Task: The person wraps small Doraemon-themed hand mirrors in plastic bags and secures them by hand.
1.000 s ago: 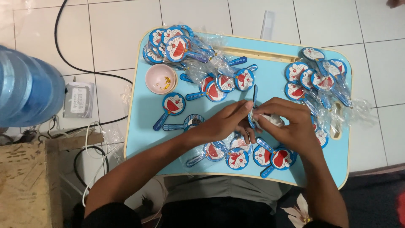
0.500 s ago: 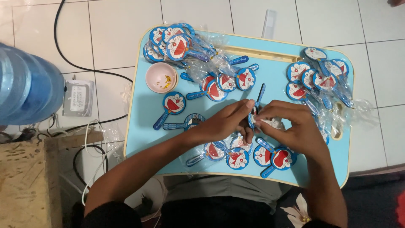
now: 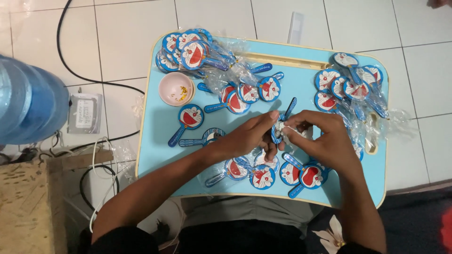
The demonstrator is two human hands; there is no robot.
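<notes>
Blue plastic cartoon-face hand fan (image 3: 284, 120) sits pinched between both hands over the middle of the light-blue lap table (image 3: 162, 155). Left hand (image 3: 247, 136) has fingers curled shut on it from the left; right hand (image 3: 325, 138) grips it with crinkled clear wrapping from the right. More round fans lie loose near the table's front edge (image 3: 262, 176), piled top left (image 3: 188, 51) and right (image 3: 351, 87). Small pink bowl (image 3: 175, 88) stands left. Blue water jug (image 3: 28, 106) on floor.

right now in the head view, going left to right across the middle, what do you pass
Blue water jug → grey box on the floor → pink bowl → single fan lying on the blue tray → left hand → right hand → bagged fan pile at the tray's right edge
</notes>
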